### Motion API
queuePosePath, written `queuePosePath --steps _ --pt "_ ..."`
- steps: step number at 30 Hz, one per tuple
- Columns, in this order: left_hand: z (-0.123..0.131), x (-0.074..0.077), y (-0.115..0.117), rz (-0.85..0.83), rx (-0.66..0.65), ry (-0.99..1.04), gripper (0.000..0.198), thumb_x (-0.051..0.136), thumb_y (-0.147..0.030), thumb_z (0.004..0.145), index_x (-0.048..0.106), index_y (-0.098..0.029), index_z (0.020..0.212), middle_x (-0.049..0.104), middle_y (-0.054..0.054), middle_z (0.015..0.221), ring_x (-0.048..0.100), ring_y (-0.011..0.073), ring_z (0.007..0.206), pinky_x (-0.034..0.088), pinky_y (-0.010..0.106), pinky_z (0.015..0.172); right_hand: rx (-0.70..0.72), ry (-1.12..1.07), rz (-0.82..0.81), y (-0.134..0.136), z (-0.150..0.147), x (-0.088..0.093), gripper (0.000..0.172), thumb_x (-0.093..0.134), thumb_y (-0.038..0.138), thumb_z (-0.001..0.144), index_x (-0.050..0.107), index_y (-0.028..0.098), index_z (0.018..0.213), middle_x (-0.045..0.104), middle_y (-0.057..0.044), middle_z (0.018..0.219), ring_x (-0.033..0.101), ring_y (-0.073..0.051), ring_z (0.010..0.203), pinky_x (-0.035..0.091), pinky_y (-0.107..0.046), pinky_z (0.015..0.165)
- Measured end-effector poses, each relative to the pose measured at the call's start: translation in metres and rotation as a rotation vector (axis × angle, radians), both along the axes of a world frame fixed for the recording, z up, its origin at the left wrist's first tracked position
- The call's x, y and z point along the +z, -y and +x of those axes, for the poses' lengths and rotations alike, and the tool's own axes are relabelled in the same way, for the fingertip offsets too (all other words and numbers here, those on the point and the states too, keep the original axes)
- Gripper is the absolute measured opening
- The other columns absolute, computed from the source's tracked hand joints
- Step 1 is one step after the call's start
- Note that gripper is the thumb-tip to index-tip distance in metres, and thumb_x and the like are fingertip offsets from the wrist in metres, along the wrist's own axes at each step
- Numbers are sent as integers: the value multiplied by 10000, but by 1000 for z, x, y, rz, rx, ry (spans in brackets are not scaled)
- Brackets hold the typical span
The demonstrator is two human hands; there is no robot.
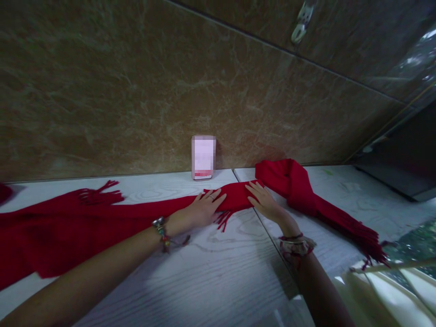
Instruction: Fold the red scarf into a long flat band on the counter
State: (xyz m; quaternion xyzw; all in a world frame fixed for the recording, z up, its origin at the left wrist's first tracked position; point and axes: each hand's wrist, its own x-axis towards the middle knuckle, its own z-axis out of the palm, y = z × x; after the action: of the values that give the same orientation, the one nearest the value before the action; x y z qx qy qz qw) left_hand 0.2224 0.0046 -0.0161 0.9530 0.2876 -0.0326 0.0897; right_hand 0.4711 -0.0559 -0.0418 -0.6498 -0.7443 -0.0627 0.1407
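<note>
A long red scarf (235,196) with fringed ends lies across the white wood-grain table. My left hand (206,209) rests flat on its narrow folded stretch, fingers spread, with a tuft of fringe just to the right of the palm. Farther right, my right hand (264,200) presses on the same strip with fingers extended. To the left, wider red fabric (78,231) spreads out under and past my left forearm. A looped red length (293,181) lies beyond my right hand and trails to a fringed end near the table's right edge.
A phone-like device (203,156) with a blurred bright screen leans against the brown marbled wall (136,91). A seam runs across the white table (211,272). A metal fitting (302,22) is on the wall, and a dark box-like object (402,150) stands at right.
</note>
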Motion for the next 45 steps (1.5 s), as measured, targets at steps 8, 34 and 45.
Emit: queuePosePath --steps 8,34,45 --pt "-41 19 -40 -134 105 66 445 404 -360 852 491 -105 1206 554 150 1162 522 226 1041 388 314 898 80 -27 -94 -6 -38 13 451 321 347 895 382 230 1327 367 -81 1401 220 -249 1322 186 -555 1038" --pt "-225 7 -29 242 351 -108 411 492 -373 791 527 -180 1152 523 116 1193 498 261 1073 389 391 899 510 64 -162 -29 -123 40 461 499 377 817 504 181 1234 516 -103 1282 434 -243 1208 363 -436 1009" --pt "-253 21 -31 307 331 -118 382 397 -66 748 599 -128 1066 572 133 1075 519 251 1018 379 368 924 528 -216 -296 -50 -116 20 374 389 153 832 593 216 1139 621 -15 1154 567 -169 1064 437 -335 951"
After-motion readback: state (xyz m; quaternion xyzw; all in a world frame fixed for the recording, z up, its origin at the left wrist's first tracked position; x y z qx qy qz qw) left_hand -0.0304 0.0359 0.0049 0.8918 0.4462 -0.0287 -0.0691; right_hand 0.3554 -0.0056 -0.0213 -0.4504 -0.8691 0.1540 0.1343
